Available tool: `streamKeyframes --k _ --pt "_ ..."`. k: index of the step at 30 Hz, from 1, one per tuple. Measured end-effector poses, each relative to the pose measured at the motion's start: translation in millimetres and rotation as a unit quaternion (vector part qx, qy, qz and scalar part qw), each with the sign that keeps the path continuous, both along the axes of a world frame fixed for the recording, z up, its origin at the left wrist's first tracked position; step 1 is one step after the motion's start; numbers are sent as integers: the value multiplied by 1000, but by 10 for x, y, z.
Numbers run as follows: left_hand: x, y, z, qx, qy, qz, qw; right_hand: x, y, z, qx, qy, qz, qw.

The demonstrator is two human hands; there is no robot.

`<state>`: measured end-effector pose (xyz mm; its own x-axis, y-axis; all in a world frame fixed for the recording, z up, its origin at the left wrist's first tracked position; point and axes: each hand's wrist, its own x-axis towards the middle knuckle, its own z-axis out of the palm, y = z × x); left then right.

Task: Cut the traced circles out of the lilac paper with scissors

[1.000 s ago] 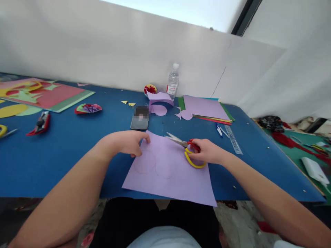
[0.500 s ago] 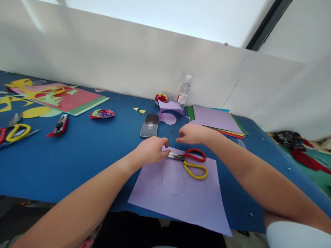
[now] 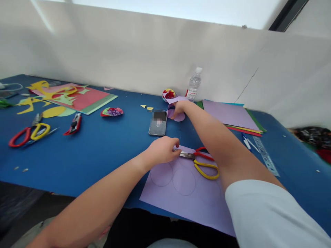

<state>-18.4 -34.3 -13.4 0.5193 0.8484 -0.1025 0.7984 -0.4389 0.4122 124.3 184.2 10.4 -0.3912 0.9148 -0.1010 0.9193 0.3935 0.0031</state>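
Observation:
My left hand is curled closed at the upper left of a purple paper sheet with pencilled circles, its thumb and finger around the blade tips of scissors. The scissors lie on the sheet, one handle red, the other yellow, partly behind my right forearm. My right hand reaches to the back, fingers pointing down at a purple paper circle. A curved purple paper offcut stands around those fingers; whether they grip any paper is hidden.
Left of my right hand lies a phone. A bottle and a colourful paper ball stand behind. Coloured sheets, pens and a ruler are right; second scissors and a utility knife left.
My right hand has moved forward from above the scissors to the purple circle and offcut. My left hand stays by the blade tips. The view has shifted a little.

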Motion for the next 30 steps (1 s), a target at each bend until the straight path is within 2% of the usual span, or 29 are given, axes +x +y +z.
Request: streamKeyframes --k 4,12,22,30 --pt "-1 -11 20 2 7 -1 1000 -104 75 57 -47 -61 1 997" --pt "14 -38 -3 11 15 -15 1000 -228 60 77 -56 -114 -4 992" --pt "16 -11 12 14 13 -10 1000 -202 -25 75 -32 -111 -28 993" --pt "-6 -4 -16 31 -4 -14 999 -81 -214 31 -14 -43 -56 997"
